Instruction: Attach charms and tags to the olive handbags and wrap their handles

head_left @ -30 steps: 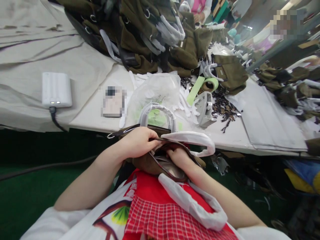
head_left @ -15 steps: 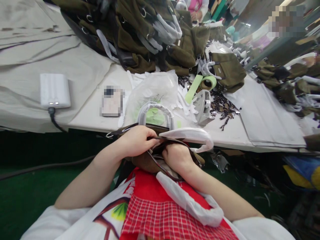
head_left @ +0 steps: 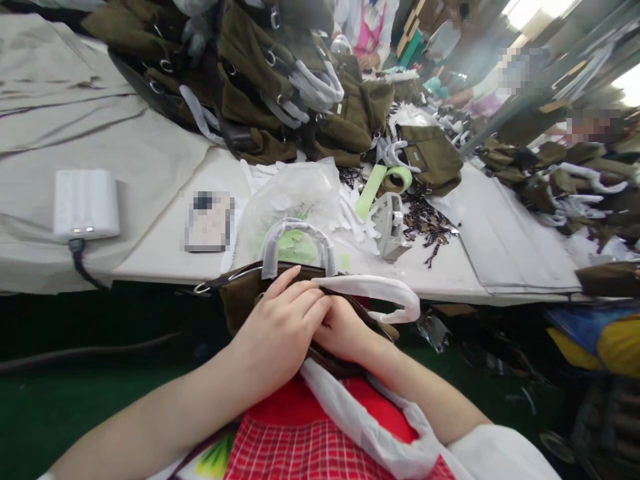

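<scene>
A dark olive handbag [head_left: 239, 303] is held at my waist, against the table's front edge. Its handles are wrapped in white: one handle [head_left: 299, 230] stands up at the back, another wrapped loop [head_left: 400, 300] sticks out to the right. A longer wrapped strap [head_left: 370, 427] hangs over my red apron. My left hand [head_left: 285, 327] lies across the bag's opening, its fingers bent over the rim and the index finger raised. Against it, my right hand [head_left: 345, 330] is closed at the opening, fingertips hidden beneath the left fingers. Between them they grip the bag; anything smaller there is hidden.
Olive bags [head_left: 250, 87] are heaped along the table's back. On the table [head_left: 440, 277] lie a white power bank [head_left: 86, 200], a phone [head_left: 209, 223], a clear plastic bag [head_left: 295, 187], green tape [head_left: 397, 179], a grey tape dispenser [head_left: 390, 227] and dark chains [head_left: 427, 223]. Co-workers [head_left: 367, 33] are behind.
My left hand has moved from the bag's back rim across the opening onto my right hand. My right hand has come up out of the bag's inside to the rim. The view has tilted up slightly.
</scene>
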`<state>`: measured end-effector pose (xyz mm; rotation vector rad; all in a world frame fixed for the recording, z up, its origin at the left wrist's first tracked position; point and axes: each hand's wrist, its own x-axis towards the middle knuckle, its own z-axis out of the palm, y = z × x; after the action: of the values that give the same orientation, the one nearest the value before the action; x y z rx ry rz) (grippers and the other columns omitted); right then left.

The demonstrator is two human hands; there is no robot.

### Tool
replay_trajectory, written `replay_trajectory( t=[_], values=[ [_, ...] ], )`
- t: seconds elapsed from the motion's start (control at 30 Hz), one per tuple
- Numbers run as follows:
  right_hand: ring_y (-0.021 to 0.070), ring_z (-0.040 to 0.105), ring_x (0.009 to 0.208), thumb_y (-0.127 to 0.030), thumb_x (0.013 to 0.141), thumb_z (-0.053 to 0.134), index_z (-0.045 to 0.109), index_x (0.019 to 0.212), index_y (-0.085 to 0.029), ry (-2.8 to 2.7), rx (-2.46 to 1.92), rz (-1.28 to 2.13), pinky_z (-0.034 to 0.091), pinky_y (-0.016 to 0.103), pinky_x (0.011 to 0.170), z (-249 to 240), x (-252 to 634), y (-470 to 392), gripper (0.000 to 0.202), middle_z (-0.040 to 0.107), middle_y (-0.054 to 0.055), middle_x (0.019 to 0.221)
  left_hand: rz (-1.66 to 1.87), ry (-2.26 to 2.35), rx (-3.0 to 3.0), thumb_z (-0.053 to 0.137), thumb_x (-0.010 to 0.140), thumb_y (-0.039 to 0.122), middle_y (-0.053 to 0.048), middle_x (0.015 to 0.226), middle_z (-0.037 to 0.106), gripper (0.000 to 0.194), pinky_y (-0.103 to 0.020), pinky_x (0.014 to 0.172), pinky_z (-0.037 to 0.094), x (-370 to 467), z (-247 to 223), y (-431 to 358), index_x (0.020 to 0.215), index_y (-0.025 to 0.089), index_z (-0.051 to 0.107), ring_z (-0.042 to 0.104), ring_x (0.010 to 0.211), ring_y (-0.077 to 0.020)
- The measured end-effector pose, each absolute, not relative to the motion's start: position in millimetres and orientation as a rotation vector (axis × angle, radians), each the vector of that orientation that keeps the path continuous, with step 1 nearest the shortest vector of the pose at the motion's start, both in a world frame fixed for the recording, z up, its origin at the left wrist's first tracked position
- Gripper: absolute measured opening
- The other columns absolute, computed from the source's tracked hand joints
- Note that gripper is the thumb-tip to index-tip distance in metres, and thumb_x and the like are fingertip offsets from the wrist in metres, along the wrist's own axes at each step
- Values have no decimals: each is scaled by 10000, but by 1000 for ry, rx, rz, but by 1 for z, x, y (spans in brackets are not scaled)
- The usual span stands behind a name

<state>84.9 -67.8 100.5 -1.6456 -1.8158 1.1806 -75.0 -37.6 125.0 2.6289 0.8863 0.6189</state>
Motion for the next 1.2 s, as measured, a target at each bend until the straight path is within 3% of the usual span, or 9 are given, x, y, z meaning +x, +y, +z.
replay_trajectory(
  t=[0.1,0.23,0.37,0.5,0.6,0.73,0.87,1.03,1.2],
  values=[
    [110,503,566,-140,787,457,577,579,-171,-1655,-1521,1345,404,220,581,108,99,-70,242,587,-14,585,570,861,2526,458,842,141,-64,1115,730,334,-472,1191,261,-76,116,-34,1087,189,678,615,1150,-229],
    [93,480,530,-120,780,426,564,544,-169,-1463,-1549,1451,403,199,571,113,110,-65,278,549,-28,541,516,782,2494,552,842,299,-47,1149,724,302,-487,1162,317,-78,105,-23,1115,238,666,624,1141,-247],
    [111,551,590,-162,864,434,619,599,-187,-1783,-1634,1163,449,215,637,134,107,-69,324,599,-20,593,573,761,2585,491,905,293,-9,915,751,208,-476,1157,310,-75,91,-17,840,247,683,659,1049,-223],
    [181,620,962,-273,943,486,724,970,-243,-2201,-1439,313,443,292,936,168,107,-87,241,713,46,1014,696,721,2644,449,926,278,-21,973,754,243,-413,1096,393,-76,78,-13,889,242,687,667,1024,-206],
    [232,474,1267,-313,960,514,640,1232,-293,-2151,-1498,28,281,392,1132,169,121,-86,300,603,59,1327,835,666,2643,469,918,253,-1,988,759,219,-411,1110,383,-82,83,-21,935,269,687,670,1041,-207],
    [177,565,1125,-300,1012,423,667,1199,-227,-1953,-1690,488,394,329,1038,116,149,-66,316,668,67,1186,966,724,2562,484,893,228,-5,1042,758,233,-392,1020,465,-89,99,-34,997,295,682,674,1051,-226],
    [127,645,928,-271,990,476,747,943,-179,-1974,-1615,1040,476,200,836,50,158,-57,290,725,36,950,760,891,2602,430,915,373,-43,1011,765,299,-378,838,536,-67,104,-9,945,268,708,704,921,-256],
    [164,652,822,-288,927,559,750,883,-213,-1977,-1945,765,463,226,740,40,179,-60,210,733,24,873,94,1027,2475,341,928,433,-65,788,759,455,-328,628,504,-22,91,40,734,238,703,704,722,-258],
    [189,637,946,-257,1003,398,677,1088,-172,-1615,-2393,126,457,264,845,61,270,-43,303,685,103,1042,75,1056,2434,361,928,431,-67,902,775,432,-350,710,521,-23,75,33,831,244,738,718,827,-274]
  ],
)
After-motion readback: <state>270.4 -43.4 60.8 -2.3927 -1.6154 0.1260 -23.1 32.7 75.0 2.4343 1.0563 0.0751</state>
